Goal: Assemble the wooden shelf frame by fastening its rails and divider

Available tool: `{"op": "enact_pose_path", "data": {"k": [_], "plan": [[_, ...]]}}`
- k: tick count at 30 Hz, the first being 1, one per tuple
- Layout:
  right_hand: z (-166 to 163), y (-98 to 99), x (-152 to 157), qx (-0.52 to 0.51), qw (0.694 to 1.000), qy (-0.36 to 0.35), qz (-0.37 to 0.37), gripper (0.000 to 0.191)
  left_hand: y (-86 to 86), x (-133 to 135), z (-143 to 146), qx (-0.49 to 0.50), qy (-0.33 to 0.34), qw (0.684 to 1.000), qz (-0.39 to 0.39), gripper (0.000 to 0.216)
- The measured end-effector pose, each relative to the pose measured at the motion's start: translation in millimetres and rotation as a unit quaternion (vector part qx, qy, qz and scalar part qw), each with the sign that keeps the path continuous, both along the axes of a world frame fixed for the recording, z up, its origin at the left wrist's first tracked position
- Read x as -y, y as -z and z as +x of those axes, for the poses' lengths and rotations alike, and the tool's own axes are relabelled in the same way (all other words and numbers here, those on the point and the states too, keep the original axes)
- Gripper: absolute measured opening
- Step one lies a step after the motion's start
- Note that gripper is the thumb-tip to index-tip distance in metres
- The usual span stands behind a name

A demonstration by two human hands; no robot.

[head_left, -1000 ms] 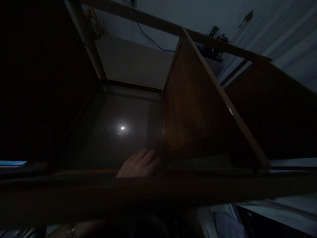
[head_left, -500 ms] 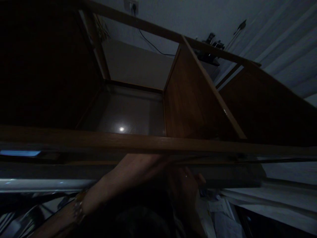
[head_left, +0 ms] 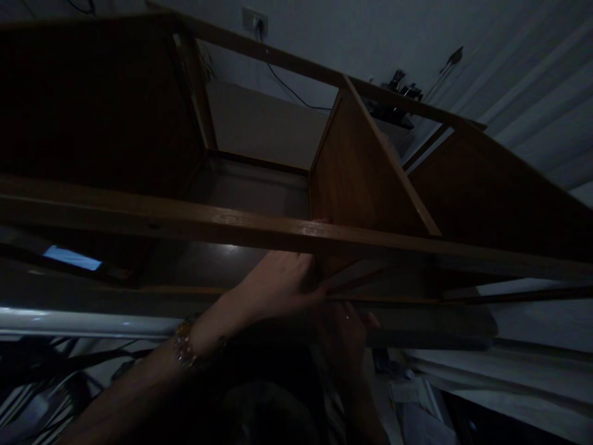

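Observation:
A wooden frame with a long front rail (head_left: pixel 222 219) and an upright divider panel (head_left: pixel 365 167) stands before me in dim light. My left hand (head_left: pixel 285 281), with a beaded bracelet (head_left: pixel 185 343) at the wrist, reaches up behind the front rail near the divider. Its fingers curl round the rail, and fingertips show just above it; the thumb points right below. Lower and to the right, my right hand (head_left: pixel 345 330) is close to the tabletop's near edge, fingers bent. Deep shadow hides whatever it holds.
The frame rests on a grey tabletop (head_left: pixel 417 318) with a shiny edge on the left. Behind it are a wall socket (head_left: pixel 254 23) with a cable and dark items on a shelf (head_left: pixel 393 114). Pale curtains (head_left: pixel 523 93) hang right; papers (head_left: pixel 419 402) lie below.
The front rail has moved up in view, widening the gap between it and the tabletop. My left hand has risen with it and shows more. My right hand has stayed nearly in place.

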State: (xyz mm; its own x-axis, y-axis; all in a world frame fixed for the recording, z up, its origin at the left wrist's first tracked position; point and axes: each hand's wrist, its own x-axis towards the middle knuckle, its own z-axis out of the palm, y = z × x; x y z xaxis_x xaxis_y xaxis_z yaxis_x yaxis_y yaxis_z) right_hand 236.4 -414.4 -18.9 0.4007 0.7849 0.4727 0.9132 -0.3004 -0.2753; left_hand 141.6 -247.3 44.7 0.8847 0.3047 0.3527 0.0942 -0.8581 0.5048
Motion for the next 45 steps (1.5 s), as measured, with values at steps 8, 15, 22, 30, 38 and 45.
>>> {"op": "enact_pose_path", "data": {"k": [8,15,22,30,38,45], "plan": [[1,1.0,-1,-0.065,0.997,-0.017,-0.027,0.033,24.7,14,11,0.009,-0.118,0.992,-0.040,0.080],[1,-2.1,-2,-0.036,0.999,-0.023,0.002,0.028,28.1,20,8,-0.052,-0.130,0.988,-0.058,0.059],[9,4.5,-1,-0.026,0.996,-0.080,0.019,0.014,23.4,21,8,-0.129,-0.086,0.987,-0.043,0.065],[3,2.9,1,-0.016,0.998,-0.063,0.012,0.018,29.6,23,9,-0.143,-0.103,0.984,0.022,0.067],[-1,3.6,3,-0.031,0.999,-0.030,0.006,0.027,29.6,25,8,-0.133,-0.119,0.983,0.047,0.066],[-2,1.6,7,-0.072,0.997,0.000,-0.022,0.027,31.0,26,8,-0.148,-0.128,0.980,0.041,0.067]]}}
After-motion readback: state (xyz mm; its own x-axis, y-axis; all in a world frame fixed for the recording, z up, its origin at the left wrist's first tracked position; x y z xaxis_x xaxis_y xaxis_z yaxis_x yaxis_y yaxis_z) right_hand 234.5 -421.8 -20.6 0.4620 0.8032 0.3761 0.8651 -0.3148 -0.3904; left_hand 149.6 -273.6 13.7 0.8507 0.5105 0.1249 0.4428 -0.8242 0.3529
